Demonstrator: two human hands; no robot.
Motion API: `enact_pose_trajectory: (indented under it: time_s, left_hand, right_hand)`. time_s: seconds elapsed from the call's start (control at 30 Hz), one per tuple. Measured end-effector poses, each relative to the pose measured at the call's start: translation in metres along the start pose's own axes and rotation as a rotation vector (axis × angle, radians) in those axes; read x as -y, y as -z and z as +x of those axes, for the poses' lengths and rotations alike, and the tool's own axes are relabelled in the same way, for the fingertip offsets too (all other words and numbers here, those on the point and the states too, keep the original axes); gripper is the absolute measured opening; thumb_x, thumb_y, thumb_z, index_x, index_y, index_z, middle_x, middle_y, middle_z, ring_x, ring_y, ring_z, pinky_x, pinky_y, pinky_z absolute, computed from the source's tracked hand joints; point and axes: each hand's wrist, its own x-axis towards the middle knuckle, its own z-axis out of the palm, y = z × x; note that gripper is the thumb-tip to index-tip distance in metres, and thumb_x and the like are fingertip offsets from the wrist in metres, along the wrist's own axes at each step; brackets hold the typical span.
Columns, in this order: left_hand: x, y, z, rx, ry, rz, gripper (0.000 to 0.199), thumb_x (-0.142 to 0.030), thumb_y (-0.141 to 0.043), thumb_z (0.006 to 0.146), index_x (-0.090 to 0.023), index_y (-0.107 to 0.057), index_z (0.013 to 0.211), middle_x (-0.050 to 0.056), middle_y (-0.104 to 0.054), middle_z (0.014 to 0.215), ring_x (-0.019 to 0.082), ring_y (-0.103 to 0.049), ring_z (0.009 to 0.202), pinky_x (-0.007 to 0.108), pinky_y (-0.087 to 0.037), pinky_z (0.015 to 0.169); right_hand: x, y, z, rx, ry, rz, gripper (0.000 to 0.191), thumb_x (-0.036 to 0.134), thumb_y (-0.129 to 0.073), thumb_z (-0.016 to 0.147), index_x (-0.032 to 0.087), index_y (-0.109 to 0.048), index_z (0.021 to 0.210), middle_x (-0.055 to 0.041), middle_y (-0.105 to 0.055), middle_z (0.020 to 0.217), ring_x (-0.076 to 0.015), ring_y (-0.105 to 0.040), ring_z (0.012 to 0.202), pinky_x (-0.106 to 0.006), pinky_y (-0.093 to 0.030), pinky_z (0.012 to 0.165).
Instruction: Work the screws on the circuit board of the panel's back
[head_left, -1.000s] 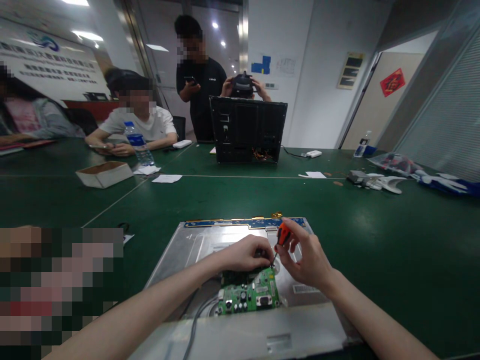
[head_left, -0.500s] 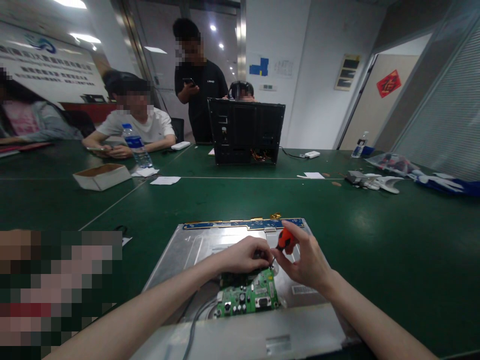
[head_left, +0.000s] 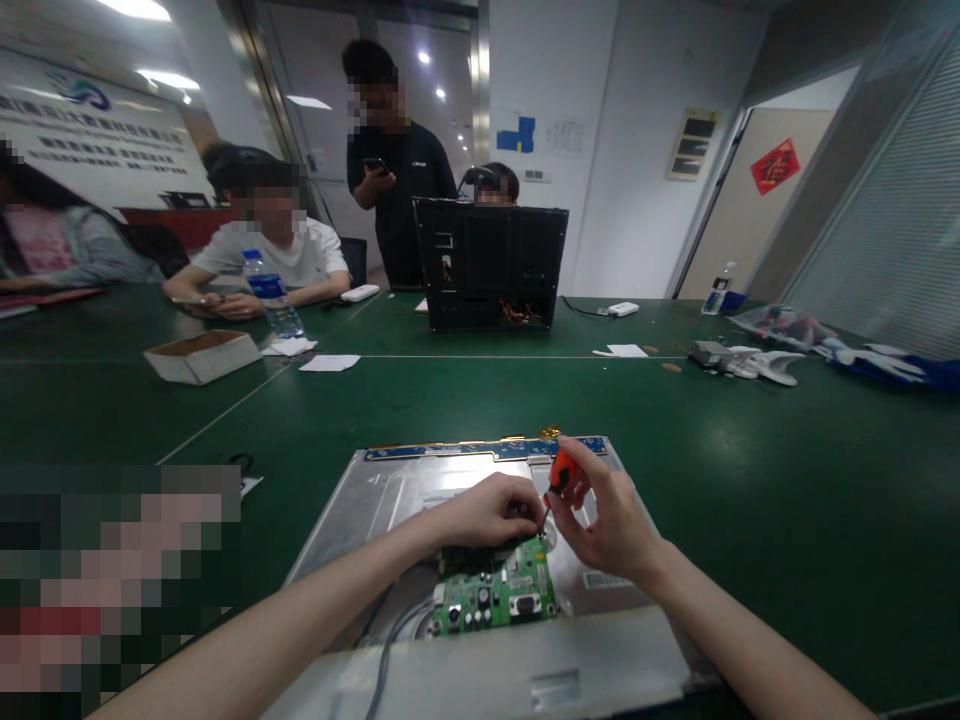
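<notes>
An opened display panel (head_left: pixel 405 480) with a bare metal back lies on the green table in front of me. On it sits a green circuit board (head_left: pixel 491 595), with a grey cable at its left. My right hand (head_left: pixel 604 510) grips a red and black screwdriver (head_left: pixel 562 470), whose tip points down at the board's upper right corner. Close beside the tip, my left hand (head_left: pixel 499 508) rests over the board's top edge with its fingers closed; whatever they hold is hidden. A blue strip board (head_left: pixel 450 451) runs along the panel's far edge.
A black device casing (head_left: pixel 491 265) stands upright across the table (head_left: pixel 420 390). At the left are an open box (head_left: pixel 202 357), a water bottle (head_left: pixel 271 295) and papers. White parts (head_left: pixel 746 362) and a plastic bag lie at the right. Several people are around the far side.
The screwdriver's handle has tilted slightly to the left in my right hand, whose fingers have shifted a little on it. My left hand has hardly moved.
</notes>
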Motion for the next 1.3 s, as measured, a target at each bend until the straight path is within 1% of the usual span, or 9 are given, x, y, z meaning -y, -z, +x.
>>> enact_pose_trajectory:
  time_s: [0.13,0.27,0.4,0.47,0.53,0.8,0.93,1.13,1.3]
  left_hand:
    - [0.0003,-0.0001,0.0000,-0.011,-0.004,-0.005,0.006,-0.012,-0.067,0.082,-0.015,-0.071,0.085,0.001,-0.068,0.083,0.017,-0.061,0.078,0.025,-0.046,0.072]
    - [-0.0013,-0.0001,0.0003,-0.023,-0.009,0.015,0.004,-0.013,-0.068,0.082,-0.016,-0.067,0.079,-0.002,-0.062,0.075,0.015,-0.057,0.072,0.022,-0.042,0.066]
    - [-0.0013,-0.0002,0.0007,-0.017,-0.013,0.018,0.006,-0.016,-0.068,0.085,-0.016,-0.068,0.079,-0.001,-0.064,0.077,0.016,-0.058,0.073,0.023,-0.043,0.068]
    - [-0.0005,-0.0001,0.0007,-0.006,-0.014,0.010,0.003,-0.014,-0.068,0.085,-0.015,-0.069,0.083,0.000,-0.066,0.080,0.017,-0.061,0.076,0.023,-0.045,0.070]
    - [0.0003,0.0001,0.0006,0.007,-0.014,0.015,0.006,-0.011,-0.067,0.084,-0.015,-0.071,0.086,0.001,-0.068,0.082,0.017,-0.062,0.078,0.024,-0.046,0.071]
    - [0.0044,-0.0008,-0.0002,-0.010,-0.011,0.022,0.006,-0.012,-0.068,0.084,-0.015,-0.071,0.088,0.002,-0.069,0.086,0.018,-0.063,0.081,0.024,-0.047,0.074]
    - [0.0037,-0.0003,0.0005,-0.009,-0.026,0.017,0.004,-0.012,-0.069,0.083,-0.016,-0.071,0.083,0.000,-0.067,0.080,0.016,-0.061,0.076,0.023,-0.045,0.071]
    - [0.0001,-0.0006,0.0008,-0.012,-0.013,0.008,0.005,-0.011,-0.069,0.083,-0.015,-0.070,0.083,0.000,-0.066,0.080,0.016,-0.061,0.077,0.023,-0.045,0.071]
    - [0.0023,-0.0013,0.0006,-0.006,-0.018,0.021,0.005,-0.011,-0.068,0.084,-0.015,-0.071,0.086,0.001,-0.068,0.083,0.017,-0.062,0.079,0.024,-0.046,0.073]
  right_hand:
    - [-0.0032,-0.0008,-0.0017,-0.026,0.015,-0.048,0.060,0.019,-0.054,0.095,0.023,-0.029,0.150,0.0040,-0.061,0.071,-0.0123,-0.055,0.047,-0.022,-0.046,0.043]
    - [-0.0038,-0.0005,0.0002,-0.014,0.036,-0.047,0.056,0.024,-0.054,0.098,0.023,-0.030,0.149,0.0034,-0.060,0.072,-0.0120,-0.053,0.047,-0.021,-0.044,0.043]
    - [-0.0010,0.0005,0.0018,0.005,0.026,-0.011,0.060,0.020,-0.052,0.096,0.022,-0.028,0.151,0.0005,-0.065,0.077,-0.0133,-0.057,0.050,-0.023,-0.047,0.044]
    - [0.0000,0.0008,0.0015,0.012,0.012,-0.007,0.063,0.017,-0.050,0.094,0.021,-0.027,0.152,-0.0002,-0.066,0.078,-0.0139,-0.058,0.051,-0.024,-0.049,0.046]
    - [0.0004,0.0008,0.0007,0.014,-0.010,-0.002,0.064,0.015,-0.049,0.093,0.020,-0.027,0.153,-0.0002,-0.065,0.077,-0.0138,-0.058,0.050,-0.024,-0.049,0.046]
    - [-0.0022,-0.0003,0.0005,0.002,-0.003,-0.015,0.064,0.016,-0.051,0.094,0.024,-0.026,0.152,0.0012,-0.064,0.079,-0.0122,-0.058,0.051,-0.021,-0.048,0.044]
    - [-0.0036,-0.0004,0.0005,0.006,-0.001,-0.010,0.061,0.020,-0.055,0.095,0.025,-0.029,0.150,0.0027,-0.063,0.077,-0.0113,-0.055,0.049,-0.021,-0.047,0.044]
    - [-0.0022,-0.0005,0.0004,0.005,-0.004,0.008,0.064,0.016,-0.051,0.094,0.022,-0.027,0.152,-0.0006,-0.066,0.081,-0.0126,-0.059,0.053,-0.022,-0.050,0.045]
    - [-0.0014,-0.0004,-0.0008,-0.007,0.006,0.003,0.063,0.015,-0.051,0.092,0.021,-0.030,0.151,0.0003,-0.065,0.076,-0.0129,-0.060,0.051,-0.022,-0.051,0.045]
